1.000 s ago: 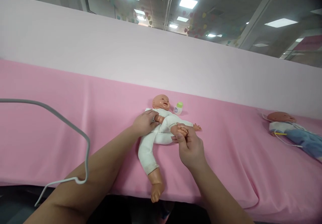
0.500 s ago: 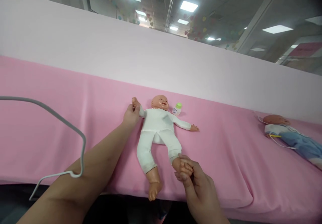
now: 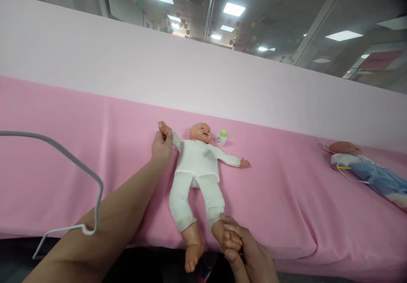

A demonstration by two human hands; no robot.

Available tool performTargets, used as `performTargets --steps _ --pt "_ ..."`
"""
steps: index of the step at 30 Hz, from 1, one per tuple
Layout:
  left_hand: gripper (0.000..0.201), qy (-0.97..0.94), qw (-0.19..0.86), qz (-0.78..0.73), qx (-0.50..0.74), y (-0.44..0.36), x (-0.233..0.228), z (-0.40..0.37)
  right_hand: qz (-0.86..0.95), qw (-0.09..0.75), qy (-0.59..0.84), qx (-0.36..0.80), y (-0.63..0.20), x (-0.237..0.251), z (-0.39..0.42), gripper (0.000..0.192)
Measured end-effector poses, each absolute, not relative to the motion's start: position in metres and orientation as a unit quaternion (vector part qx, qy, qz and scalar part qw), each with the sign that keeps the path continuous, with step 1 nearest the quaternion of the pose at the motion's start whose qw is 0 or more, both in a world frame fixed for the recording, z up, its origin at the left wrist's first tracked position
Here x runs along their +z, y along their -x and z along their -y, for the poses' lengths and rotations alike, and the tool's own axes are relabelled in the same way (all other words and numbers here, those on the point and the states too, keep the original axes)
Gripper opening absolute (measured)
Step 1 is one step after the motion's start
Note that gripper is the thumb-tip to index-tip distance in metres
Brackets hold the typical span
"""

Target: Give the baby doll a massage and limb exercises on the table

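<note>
The doll [image 3: 197, 170] now lies stretched out flat at the surface's [image 3: 95, 147] front edge; left hand [image 3: 162, 144] grips its raised wrist, right hand [image 3: 246, 253] clasps its foot, pulled straighter than before.

Two bare forearms, no sleeves, no rings or watch seen. Left hand [image 3: 162, 144] and right hand [image 3: 251, 257] ungloved.

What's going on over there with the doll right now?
A person has a baby doll in white clothes lying face up on a pink cloth. The left hand grips the doll's raised arm, and the right hand holds one foot at the table's near edge. A small green-capped bottle stands beside the doll's head. A second doll lies further right, untouched.
</note>
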State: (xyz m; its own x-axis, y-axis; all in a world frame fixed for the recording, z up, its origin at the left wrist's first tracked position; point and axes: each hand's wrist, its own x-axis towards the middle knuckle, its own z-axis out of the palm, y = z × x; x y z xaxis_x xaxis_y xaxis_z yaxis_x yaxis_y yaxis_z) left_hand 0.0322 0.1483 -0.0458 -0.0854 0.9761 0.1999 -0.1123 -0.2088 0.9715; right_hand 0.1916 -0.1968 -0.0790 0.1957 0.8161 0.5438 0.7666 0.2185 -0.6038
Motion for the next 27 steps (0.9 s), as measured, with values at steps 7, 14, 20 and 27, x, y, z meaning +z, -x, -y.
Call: performTargets --steps 7,14,20,27 --pt "0.041 -0.813 0.219 -0.329 0.428 -0.057 -0.041 -0.119 0.655 0.451 0.605 0.031 -0.204 -0.044 0.164 0.036" --pt "0.041 -0.883 0.181 -0.308 0.306 -0.056 -0.042 -0.124 0.632 0.476 0.612 0.007 -0.206 -0.031 0.104 0.034" --pt "0.043 -0.890 0.163 -0.303 0.300 -0.056 -0.044 -0.126 0.620 0.492 0.612 -0.007 -0.202 -0.033 0.081 0.032" --pt "0.039 -0.803 0.241 -0.388 0.382 -0.049 -0.044 -0.124 0.611 0.484 0.626 0.003 -0.196 -0.040 0.112 0.036"
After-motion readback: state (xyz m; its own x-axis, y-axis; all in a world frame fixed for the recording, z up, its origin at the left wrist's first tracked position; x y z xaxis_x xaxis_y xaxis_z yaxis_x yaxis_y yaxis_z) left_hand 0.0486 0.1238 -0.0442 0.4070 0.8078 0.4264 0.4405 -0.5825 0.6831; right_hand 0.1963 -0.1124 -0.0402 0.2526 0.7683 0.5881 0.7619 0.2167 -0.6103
